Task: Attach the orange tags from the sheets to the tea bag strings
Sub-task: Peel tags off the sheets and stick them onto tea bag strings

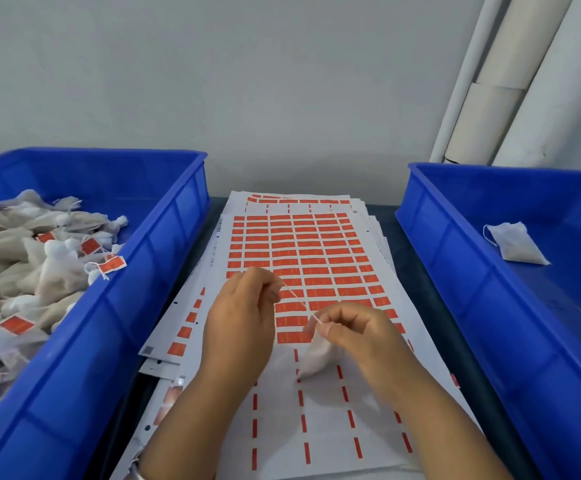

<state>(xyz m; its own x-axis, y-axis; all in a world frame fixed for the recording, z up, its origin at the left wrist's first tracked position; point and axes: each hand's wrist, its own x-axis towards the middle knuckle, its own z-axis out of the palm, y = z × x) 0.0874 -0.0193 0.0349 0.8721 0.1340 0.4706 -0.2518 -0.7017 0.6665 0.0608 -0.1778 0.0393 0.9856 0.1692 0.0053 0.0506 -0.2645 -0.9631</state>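
A stack of white sheets [317, 427] covered with rows of orange tags [303, 251] lies in the middle of the table. Above the sheets, my right hand [355, 334] pinches the neck of a white tea bag [317, 358], which hangs below my fingers. Its thin string [297, 299] runs taut up and left to my left hand [244, 317], which pinches the string's end between fingertips. No tag is visible on this string.
A blue bin [119, 306] on the left holds several tea bags with orange tags [110, 264] on their strings. A blue bin [490, 289] on the right holds one untagged tea bag [517, 244]. White rolls [500, 81] lean against the wall at the back right.
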